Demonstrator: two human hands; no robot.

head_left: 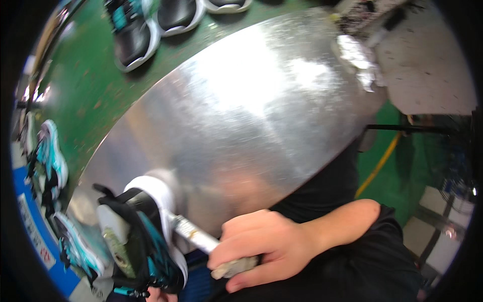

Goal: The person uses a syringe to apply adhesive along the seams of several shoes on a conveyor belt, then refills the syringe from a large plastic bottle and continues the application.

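Observation:
A black and teal sports shoe (pixel 143 226) with a white sole is tilted up at the lower left, over the near end of a shiny metal plate (pixel 236 126). Only a few fingertips of my left hand (pixel 162 295) show at the bottom edge, against the shoe; the rest is hidden behind it. My right hand (pixel 269 246) is closed round a slim white pen-like tool (pixel 196 234), whose narrow end meets the shoe's white sole edge. A rough, pale greyish lump (pixel 234 268) shows between my right fingers and thumb; whether it belongs to the tool I cannot tell.
Several shoes, one a black shoe (pixel 133 43), stand on the green surface (pixel 85 85) beyond the plate. More teal shoes (pixel 50 151) line the left side by a blue strip (pixel 30 221). Crumpled foil (pixel 359 58) lies at the far right beside a pale board (pixel 422 65).

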